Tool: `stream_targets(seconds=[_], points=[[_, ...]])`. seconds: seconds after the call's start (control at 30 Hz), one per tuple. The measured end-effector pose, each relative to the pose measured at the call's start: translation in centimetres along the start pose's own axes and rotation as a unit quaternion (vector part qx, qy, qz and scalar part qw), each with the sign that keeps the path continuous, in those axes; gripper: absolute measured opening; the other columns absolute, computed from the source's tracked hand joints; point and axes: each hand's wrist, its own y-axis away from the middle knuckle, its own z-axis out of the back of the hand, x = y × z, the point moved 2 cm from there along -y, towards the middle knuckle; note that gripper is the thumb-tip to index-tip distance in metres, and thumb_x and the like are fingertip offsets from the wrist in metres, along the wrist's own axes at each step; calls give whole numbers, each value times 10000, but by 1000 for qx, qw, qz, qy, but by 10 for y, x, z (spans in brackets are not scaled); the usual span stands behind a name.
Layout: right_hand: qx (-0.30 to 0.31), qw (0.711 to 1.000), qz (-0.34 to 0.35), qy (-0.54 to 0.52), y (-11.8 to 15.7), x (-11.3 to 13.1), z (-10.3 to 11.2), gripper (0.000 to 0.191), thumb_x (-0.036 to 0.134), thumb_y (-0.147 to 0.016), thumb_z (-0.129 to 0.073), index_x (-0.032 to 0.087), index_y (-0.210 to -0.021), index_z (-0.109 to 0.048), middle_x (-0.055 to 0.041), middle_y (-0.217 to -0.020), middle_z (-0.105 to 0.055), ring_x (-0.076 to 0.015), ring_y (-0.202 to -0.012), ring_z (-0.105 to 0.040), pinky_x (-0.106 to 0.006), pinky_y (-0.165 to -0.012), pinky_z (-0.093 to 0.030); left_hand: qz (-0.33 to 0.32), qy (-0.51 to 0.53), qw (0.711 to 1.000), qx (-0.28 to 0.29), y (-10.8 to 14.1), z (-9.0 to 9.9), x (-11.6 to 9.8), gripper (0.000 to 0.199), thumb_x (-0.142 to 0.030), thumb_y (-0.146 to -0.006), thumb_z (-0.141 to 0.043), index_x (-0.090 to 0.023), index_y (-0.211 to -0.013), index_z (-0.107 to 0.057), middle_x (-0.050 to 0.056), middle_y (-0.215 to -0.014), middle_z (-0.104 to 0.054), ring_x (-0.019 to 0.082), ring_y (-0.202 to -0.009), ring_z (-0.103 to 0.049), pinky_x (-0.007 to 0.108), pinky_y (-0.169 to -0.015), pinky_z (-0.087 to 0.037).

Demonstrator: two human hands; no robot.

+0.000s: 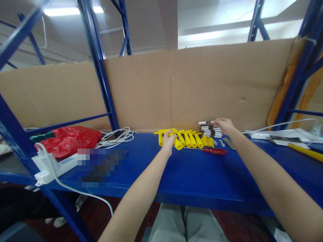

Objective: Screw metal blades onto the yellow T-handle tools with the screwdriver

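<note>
Several yellow T-shaped plastic parts (187,139) lie in a row at the back of the blue shelf. My left hand (168,142) is closed on one of them at the row's left part. To the right stands a stack of small white and dark pieces (211,130). My right hand (224,124) pinches at the top of that stack, by a white piece (206,123). Smaller yellow pieces (207,140) lie below the stack. A red-handled screwdriver (215,151) lies in front of the row, and a grey flat piece (229,144) is near my right forearm.
At the left are a red plastic bag (72,139), coiled white cable (118,137) and a white power strip (65,164). A cardboard sheet (202,80) stands behind the shelf (196,181). Papers (290,136) and a long yellow item (306,153) lie at the right.
</note>
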Motion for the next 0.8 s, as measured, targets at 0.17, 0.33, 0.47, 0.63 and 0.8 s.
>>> stream_targets(seconds=[0.17, 0.33, 0.47, 0.63, 0.8], points=[[-12, 996, 9, 91, -10, -15, -9, 163, 60, -585, -674, 179, -602, -565, 0, -551, -574, -149, -582, -577, -312, -636, -505, 17, 7, 1000, 5, 3, -1, -2, 478, -4, -702, -533, -178, -1147, -526, -40, -650, -566, 100, -406, -530, 222, -471, -459], [-42, 954, 98, 279, -23, -22, -3, 92, 80, -636, -649, 134, -710, -645, -131, -760, -658, -244, -850, -624, -387, -818, -493, 9, 3, 1000, 26, 3, -1, 0, 487, -32, -709, -537, -171, -1175, -515, -22, -674, -592, 112, -413, -542, 234, -485, -458], [-4, 904, 184, 385, -21, -23, -4, 234, 36, -691, -549, 77, -873, -689, -218, -989, -662, -297, -1058, -592, -422, -954, -445, 4, 15, 999, 49, 4, -1, 1, 577, -45, -706, -524, -177, -1264, -453, -17, -673, -611, 108, -378, -514, 238, -461, -447], [49, 868, 220, 443, -8, -23, -5, 397, 40, -703, -505, 66, -1060, -676, -225, -1196, -607, -322, -1147, -566, -408, -992, -431, 7, 1, 997, 72, 5, -1, 1, 790, -73, -693, -547, -216, -1419, -271, -16, -679, -642, 96, -349, -496, 211, -424, -418], [52, 851, 268, 449, 16, -9, -2, 433, 130, -753, -479, 122, -1158, -634, -176, -1309, -541, -300, -1155, -559, -404, -987, -438, 21, -14, 996, 83, 6, -2, -1, 734, -74, -769, -483, -149, -1446, -211, -59, -523, -551, 105, -328, -475, 195, -383, -387]])
